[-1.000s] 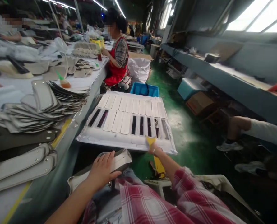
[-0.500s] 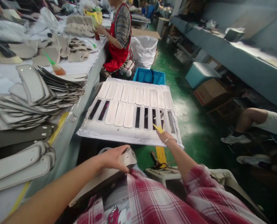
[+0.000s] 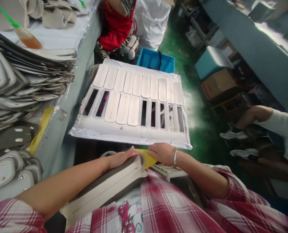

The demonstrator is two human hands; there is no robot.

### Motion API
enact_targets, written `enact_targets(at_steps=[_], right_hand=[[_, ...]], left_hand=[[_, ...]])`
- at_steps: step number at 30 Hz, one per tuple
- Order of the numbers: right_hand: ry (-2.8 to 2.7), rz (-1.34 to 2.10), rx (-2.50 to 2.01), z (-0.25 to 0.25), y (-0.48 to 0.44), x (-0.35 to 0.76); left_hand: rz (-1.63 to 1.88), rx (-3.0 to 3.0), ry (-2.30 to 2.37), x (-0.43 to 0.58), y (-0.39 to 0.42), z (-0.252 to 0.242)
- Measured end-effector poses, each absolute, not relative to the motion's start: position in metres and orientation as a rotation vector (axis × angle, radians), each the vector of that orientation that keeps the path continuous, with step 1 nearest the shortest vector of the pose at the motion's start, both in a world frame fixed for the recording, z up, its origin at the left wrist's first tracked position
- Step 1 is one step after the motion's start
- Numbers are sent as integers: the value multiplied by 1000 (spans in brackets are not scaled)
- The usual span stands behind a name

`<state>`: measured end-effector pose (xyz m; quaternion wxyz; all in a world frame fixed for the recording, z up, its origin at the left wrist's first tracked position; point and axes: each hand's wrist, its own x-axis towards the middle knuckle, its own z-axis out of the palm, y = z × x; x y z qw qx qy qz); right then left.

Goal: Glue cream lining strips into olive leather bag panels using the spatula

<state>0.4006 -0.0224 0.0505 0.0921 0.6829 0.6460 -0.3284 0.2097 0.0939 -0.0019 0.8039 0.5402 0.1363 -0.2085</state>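
1. At our left, the worktop [image 3: 55, 36] carries a stack [image 3: 45, 76] of pale strips and, behind it, a bottle [image 3: 27, 37] with a green stem. We can't tell which of these strips, if any, are finished.

2. Our left hand [image 3: 121, 158] lies along the upper edge of the piece [image 3: 105, 187], near its far end. Its fingers look pressed together, pointing towards the right; whether they grip beneath, we cannot tell.

3. The piece rests slanting across our lap, pale with a line down its length. We judge it to be partway through handling, since both hands meet at its far end while the near end lies untouched.

4. Beyond it, the board [image 3: 105, 131] has its far row covered with pads [image 3: 123, 108]. Its near row holds just three (open slots show on both sides), so we would call the board partly filled.

5. Our right hand [image 3: 163, 153] pinches the yellow card [image 3: 149, 160] between bent fingers, right at the piece's end. How much of that end is done, we cannot see.
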Motion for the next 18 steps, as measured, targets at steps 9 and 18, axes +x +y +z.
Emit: enact_targets(at_steps=[9, 18], right_hand=[[1956, -724, 2043, 38, 21, 370], [2431, -520, 1900, 24, 28, 378]], left_hand=[[-444, 588, 308, 206, 92, -19], [-419, 394, 305, 195, 93, -34]])
